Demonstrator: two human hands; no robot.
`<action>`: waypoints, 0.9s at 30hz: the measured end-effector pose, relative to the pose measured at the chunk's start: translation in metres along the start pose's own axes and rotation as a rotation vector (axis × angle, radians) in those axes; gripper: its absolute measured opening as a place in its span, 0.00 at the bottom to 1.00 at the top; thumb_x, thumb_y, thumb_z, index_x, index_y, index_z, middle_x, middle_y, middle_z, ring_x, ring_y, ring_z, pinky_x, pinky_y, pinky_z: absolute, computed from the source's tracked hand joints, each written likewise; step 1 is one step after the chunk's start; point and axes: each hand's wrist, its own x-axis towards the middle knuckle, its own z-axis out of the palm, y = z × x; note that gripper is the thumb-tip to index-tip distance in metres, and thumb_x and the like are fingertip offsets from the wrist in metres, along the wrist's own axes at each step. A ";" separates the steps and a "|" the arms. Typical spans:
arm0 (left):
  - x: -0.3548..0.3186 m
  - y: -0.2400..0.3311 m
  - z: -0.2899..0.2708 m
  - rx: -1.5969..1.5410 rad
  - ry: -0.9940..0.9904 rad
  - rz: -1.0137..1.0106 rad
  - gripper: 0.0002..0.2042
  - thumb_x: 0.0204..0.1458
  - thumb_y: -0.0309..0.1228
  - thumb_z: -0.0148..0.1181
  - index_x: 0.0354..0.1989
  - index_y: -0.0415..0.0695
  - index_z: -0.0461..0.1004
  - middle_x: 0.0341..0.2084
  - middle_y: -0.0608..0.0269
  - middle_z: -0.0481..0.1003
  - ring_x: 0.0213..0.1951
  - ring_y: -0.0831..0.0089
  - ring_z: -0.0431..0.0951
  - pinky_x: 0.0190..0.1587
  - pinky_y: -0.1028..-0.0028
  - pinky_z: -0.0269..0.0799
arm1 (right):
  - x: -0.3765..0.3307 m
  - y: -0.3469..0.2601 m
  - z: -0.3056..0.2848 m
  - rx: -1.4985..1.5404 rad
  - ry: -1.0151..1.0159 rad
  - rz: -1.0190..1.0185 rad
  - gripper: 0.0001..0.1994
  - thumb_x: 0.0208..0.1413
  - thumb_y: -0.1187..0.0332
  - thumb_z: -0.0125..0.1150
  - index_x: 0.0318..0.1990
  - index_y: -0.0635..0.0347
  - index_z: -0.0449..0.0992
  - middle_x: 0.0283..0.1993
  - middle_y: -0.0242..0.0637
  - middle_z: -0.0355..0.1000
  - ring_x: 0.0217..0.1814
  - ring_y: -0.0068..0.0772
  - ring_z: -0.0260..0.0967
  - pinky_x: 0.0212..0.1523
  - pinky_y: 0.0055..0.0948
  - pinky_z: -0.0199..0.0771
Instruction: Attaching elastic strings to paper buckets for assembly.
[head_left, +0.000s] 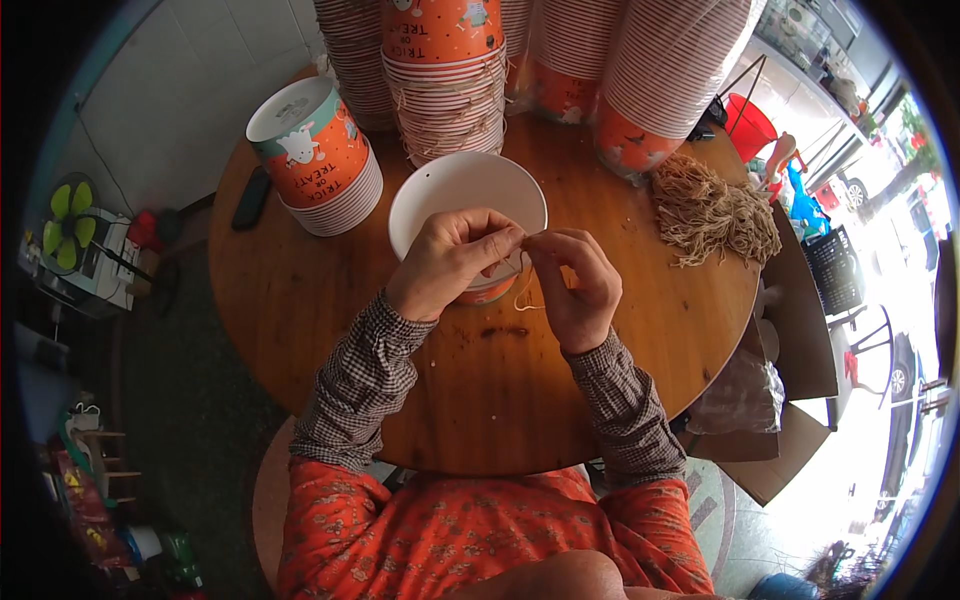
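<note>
A white-lined paper bucket (470, 178) with an orange outside stands mouth up on the table in front of me; a small hole shows near its far left rim. Over its near rim, my left hand (450, 262) and my right hand (580, 285) meet with fingertips pinched together. Between them runs a thin pale cord (520, 290), its loose end curling down beside the bucket. Both hands are closed on this cord, though the exact spot where the fingertips grip is partly hidden by the fingers.
The round wooden table (640, 340) carries upside-down stacked buckets (320, 160) at left and tall bucket stacks (445, 110) behind. A bundle of cords (715, 210) lies at right, a dark phone-like object (252, 198) at left. Open cardboard boxes (770, 465) stand beside the table's right edge.
</note>
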 end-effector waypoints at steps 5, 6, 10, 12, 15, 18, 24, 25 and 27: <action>-0.002 0.007 0.004 0.063 -0.022 0.021 0.08 0.59 0.27 0.55 0.39 0.35 0.75 0.32 0.68 0.76 0.35 0.85 0.73 0.40 0.83 0.70 | -0.004 -0.006 -0.001 0.216 -0.005 0.364 0.05 0.54 0.81 0.58 0.39 0.66 0.73 0.34 0.35 0.75 0.32 0.22 0.72 0.32 0.20 0.74; -0.002 0.006 0.003 0.113 -0.018 0.038 0.07 0.58 0.26 0.55 0.39 0.35 0.75 0.33 0.67 0.76 0.37 0.85 0.74 0.43 0.83 0.70 | -0.002 -0.009 -0.002 0.288 -0.028 0.506 0.04 0.56 0.80 0.57 0.39 0.66 0.73 0.34 0.34 0.75 0.32 0.20 0.72 0.31 0.20 0.73; -0.002 0.003 0.005 0.251 0.008 0.157 0.06 0.58 0.24 0.54 0.39 0.35 0.75 0.32 0.68 0.76 0.34 0.87 0.73 0.38 0.84 0.71 | 0.003 -0.012 -0.006 0.384 -0.092 0.607 0.03 0.59 0.78 0.54 0.39 0.66 0.70 0.32 0.33 0.73 0.29 0.17 0.70 0.29 0.18 0.72; -0.004 0.007 0.008 0.291 0.020 0.151 0.06 0.58 0.24 0.54 0.39 0.35 0.75 0.31 0.69 0.76 0.31 0.88 0.72 0.34 0.85 0.70 | 0.004 -0.011 -0.006 0.467 -0.117 0.625 0.03 0.61 0.76 0.52 0.40 0.64 0.67 0.28 0.32 0.72 0.26 0.17 0.69 0.27 0.18 0.71; -0.005 0.008 0.007 0.232 0.011 0.087 0.05 0.58 0.23 0.54 0.38 0.36 0.75 0.30 0.70 0.74 0.26 0.90 0.69 0.28 0.86 0.67 | 0.005 -0.011 -0.009 0.611 -0.161 0.672 0.03 0.62 0.74 0.51 0.41 0.63 0.66 0.26 0.29 0.68 0.24 0.15 0.65 0.25 0.16 0.67; -0.005 0.008 0.009 0.137 0.003 0.075 0.04 0.58 0.24 0.55 0.37 0.37 0.74 0.29 0.71 0.73 0.25 0.91 0.68 0.27 0.86 0.66 | 0.009 -0.016 -0.015 0.621 -0.173 0.767 0.03 0.62 0.73 0.52 0.40 0.62 0.67 0.27 0.26 0.67 0.24 0.11 0.60 0.23 0.14 0.62; -0.004 0.006 0.009 0.280 0.051 0.206 0.03 0.56 0.24 0.57 0.34 0.38 0.73 0.28 0.72 0.73 0.31 0.88 0.71 0.35 0.85 0.69 | 0.006 -0.013 -0.012 0.640 -0.120 0.718 0.03 0.60 0.73 0.55 0.37 0.62 0.69 0.28 0.23 0.66 0.25 0.09 0.57 0.24 0.12 0.58; -0.004 0.007 0.010 0.300 0.052 0.184 0.03 0.56 0.24 0.57 0.34 0.38 0.74 0.28 0.72 0.73 0.32 0.88 0.71 0.38 0.84 0.69 | 0.005 -0.012 -0.012 0.639 -0.119 0.718 0.03 0.60 0.73 0.55 0.37 0.62 0.69 0.28 0.23 0.66 0.25 0.09 0.57 0.24 0.12 0.58; -0.004 0.008 0.010 0.266 0.042 0.157 0.03 0.56 0.23 0.58 0.34 0.37 0.75 0.28 0.72 0.74 0.33 0.87 0.72 0.38 0.84 0.70 | 0.005 -0.011 -0.011 0.597 -0.095 0.721 0.03 0.60 0.73 0.56 0.36 0.62 0.70 0.27 0.23 0.66 0.25 0.09 0.57 0.24 0.12 0.58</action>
